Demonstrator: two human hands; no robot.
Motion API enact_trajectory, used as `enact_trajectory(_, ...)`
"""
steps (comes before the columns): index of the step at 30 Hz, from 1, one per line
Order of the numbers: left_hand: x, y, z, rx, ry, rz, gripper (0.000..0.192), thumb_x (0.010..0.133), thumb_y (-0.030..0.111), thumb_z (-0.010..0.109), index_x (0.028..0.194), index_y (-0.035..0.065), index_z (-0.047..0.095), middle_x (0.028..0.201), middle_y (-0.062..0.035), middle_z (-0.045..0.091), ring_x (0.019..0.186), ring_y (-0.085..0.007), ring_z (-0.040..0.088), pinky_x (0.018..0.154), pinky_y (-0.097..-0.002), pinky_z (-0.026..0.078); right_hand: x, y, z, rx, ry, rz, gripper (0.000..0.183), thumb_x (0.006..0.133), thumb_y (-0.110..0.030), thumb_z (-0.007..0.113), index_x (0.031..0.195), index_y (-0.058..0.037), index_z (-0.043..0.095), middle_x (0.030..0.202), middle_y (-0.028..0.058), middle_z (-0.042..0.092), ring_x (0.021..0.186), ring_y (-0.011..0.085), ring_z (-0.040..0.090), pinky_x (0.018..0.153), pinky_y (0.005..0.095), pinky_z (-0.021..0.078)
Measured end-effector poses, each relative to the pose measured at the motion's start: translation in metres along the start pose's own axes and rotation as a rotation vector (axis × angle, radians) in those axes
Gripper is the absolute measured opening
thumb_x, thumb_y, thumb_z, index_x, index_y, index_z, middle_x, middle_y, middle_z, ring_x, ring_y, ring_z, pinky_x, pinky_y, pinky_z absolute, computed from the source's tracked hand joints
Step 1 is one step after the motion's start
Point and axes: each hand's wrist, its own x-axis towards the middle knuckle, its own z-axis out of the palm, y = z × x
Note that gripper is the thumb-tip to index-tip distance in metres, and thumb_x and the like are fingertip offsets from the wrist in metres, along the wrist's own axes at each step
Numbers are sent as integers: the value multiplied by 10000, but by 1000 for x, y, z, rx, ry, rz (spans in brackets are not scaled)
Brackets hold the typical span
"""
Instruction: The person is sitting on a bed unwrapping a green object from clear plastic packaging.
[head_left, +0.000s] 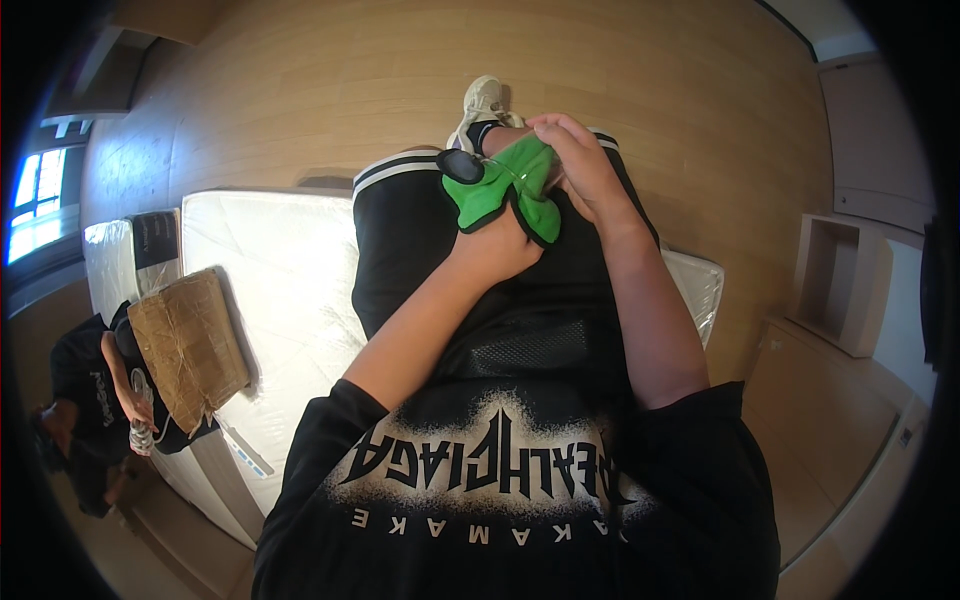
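Observation:
A green cloth piece (525, 169) with black edging and a dark grey oval tab lies over my left hand (501, 246). It looks like a glove or mitt, though its shape is bunched and not certain. The cloth hides my left fingers; only the back of the hand and the wrist show. My right hand (585, 161) grips the far right end of the cloth, thumb and fingertips together near its tip. Both hands are above my lap, over black shorts (405, 247) with white stripes.
I sit on a plastic-wrapped white mattress (277, 300). A worn cardboard piece (187, 345) rests on its left, beside a seated person (90, 405). A white sneaker (480, 105) is on the wood floor (337, 82). An open wooden cabinet box (832, 285) stands right.

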Motion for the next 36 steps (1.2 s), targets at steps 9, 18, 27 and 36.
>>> enact_trajectory(9,-5,-16,-5,-399,-4,-158,530,744,74,654,1253,31,516,1106,-202,596,1010,-372,591,846,-412,484,0,2,-2,-32,17,15,264,978,-220,517,1148,-22,558,978,42,586,896,112,583,757,260,505)
enact_trajectory(18,-3,-9,-9,-322,-50,-61,556,791,103,673,1316,43,501,1234,-181,592,1140,-342,573,963,-397,454,4,8,-6,-38,22,1,296,936,-246,600,1128,-22,577,993,58,597,905,121,580,749,253,482)
enact_trajectory(27,-3,-7,-7,-292,-78,-132,578,778,105,683,1320,42,493,1243,-193,578,1163,-353,558,971,-406,451,4,8,-6,-10,15,5,299,943,-261,598,1125,-26,569,982,44,601,873,113,582,709,249,488)
enact_trajectory(36,-4,-12,-9,-396,10,-68,552,790,82,691,1307,41,500,1254,-172,581,1152,-313,577,963,-396,460,0,4,-3,21,4,1,262,961,-244,580,1117,-33,573,988,50,632,856,117,613,677,249,506)
